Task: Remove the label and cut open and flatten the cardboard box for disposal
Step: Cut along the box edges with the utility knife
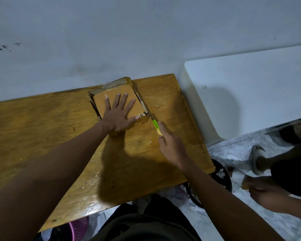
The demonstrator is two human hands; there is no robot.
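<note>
I see cardboard box [118, 101] at frame centre, on wooden table [42, 136] near wall. Left hand [118, 115] spread flat, palm pressing box top. Right hand [170, 145] wrapped round green-handled knife [155, 126], blade tip at box's lower-right corner. Second person's hand [266, 190] at lower right of frame.

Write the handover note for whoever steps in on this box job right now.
Left hand: flat on top of the cardboard box, pinning it to the wooden table.
Right hand: gripping the green-handled knife, blade at the box's near right corner.
Done: right edge looks partly slit.
Left: finish cutting, flatten; a label scrap remains near that corner.
</note>
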